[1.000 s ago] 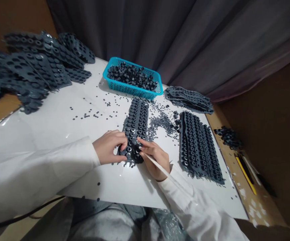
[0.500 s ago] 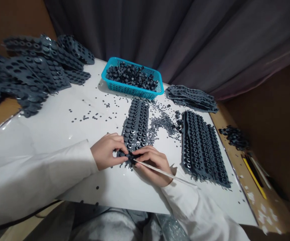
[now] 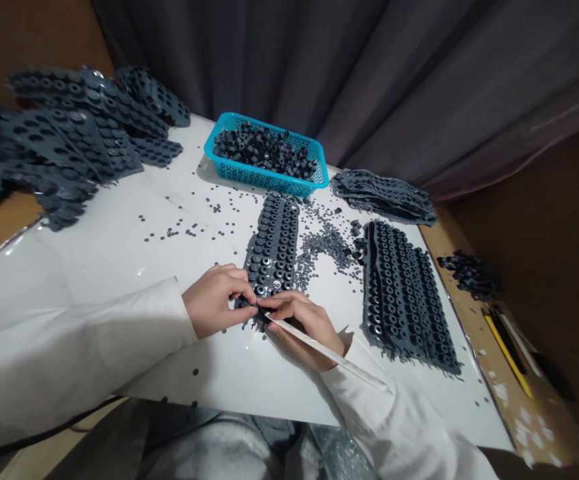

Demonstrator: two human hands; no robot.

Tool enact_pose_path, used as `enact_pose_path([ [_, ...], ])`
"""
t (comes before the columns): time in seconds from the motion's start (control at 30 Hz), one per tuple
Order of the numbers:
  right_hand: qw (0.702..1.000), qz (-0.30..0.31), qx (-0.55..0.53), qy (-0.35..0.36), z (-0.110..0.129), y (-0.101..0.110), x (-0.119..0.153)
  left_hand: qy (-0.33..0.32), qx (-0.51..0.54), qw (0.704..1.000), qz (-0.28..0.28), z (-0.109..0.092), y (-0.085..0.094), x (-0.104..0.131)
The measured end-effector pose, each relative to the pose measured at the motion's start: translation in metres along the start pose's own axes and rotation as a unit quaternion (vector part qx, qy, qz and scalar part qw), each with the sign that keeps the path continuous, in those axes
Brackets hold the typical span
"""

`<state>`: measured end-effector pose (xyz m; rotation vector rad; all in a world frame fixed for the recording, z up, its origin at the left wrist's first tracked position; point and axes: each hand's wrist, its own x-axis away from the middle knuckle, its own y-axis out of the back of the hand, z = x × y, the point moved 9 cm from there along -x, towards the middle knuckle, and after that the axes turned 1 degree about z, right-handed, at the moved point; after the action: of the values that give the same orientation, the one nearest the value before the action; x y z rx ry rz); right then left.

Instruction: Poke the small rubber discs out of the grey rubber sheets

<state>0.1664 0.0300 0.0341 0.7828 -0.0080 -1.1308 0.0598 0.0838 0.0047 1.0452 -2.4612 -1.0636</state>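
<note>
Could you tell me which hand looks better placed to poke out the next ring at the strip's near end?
Probably the right hand: it holds the thin stick, tip at the near end of the rubber strip. The left hand pinches that end.

Dark grey rubber sheet (image 3: 273,250) w/ rows of rings, matt, bumpy, soft-looking, ragged at edges. Same matt rubber for bigger sheet (image 3: 403,297) on right, flat stack (image 3: 382,196) behind it & big heap (image 3: 64,137) far left. Tiny rubber bits (image 3: 325,243), dull grey, scattered. Basket (image 3: 265,177): bright blue plastic, mesh walls, bit shiny. Table top (image 3: 119,260): white, smooth, very glossy, light spots on it. Table edge (image 3: 512,407) at right: brown wood, matt, w/ pale paper scraps. Thin stick (image 3: 319,345) in right hand (image 3: 299,320): pale, smooth; wood or plastic, can't tell. Sleeves (image 3: 69,340): white cloth, soft, matt. Curtain (image 3: 369,73): grey cloth, folds, slight sheen.
</note>
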Motion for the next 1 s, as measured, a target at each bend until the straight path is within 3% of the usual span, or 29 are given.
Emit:
enact_pose_path([
  [0.23,0.977,0.026,0.171,0.126,0.02,-0.009,0.0,0.012,-0.002,1.0,-0.009,-0.001,0.002,-0.001],
  [0.4,0.958,0.008,0.246,0.149,0.027,-0.013,0.001,0.018,-0.006,1.0,-0.009,-0.001,0.001,-0.001],
  [0.6,0.951,-0.003,0.276,0.142,0.026,-0.016,0.001,0.023,-0.001,1.0,-0.013,-0.002,0.002,-0.001],
  [0.73,0.958,-0.025,0.269,0.095,0.012,-0.012,0.002,0.022,-0.01,1.0,0.003,0.0,-0.002,-0.001],
  [1.0,0.992,-0.067,0.102,-0.013,-0.011,0.0,0.007,0.02,-0.015,1.0,0.003,0.0,-0.002,0.0],
])
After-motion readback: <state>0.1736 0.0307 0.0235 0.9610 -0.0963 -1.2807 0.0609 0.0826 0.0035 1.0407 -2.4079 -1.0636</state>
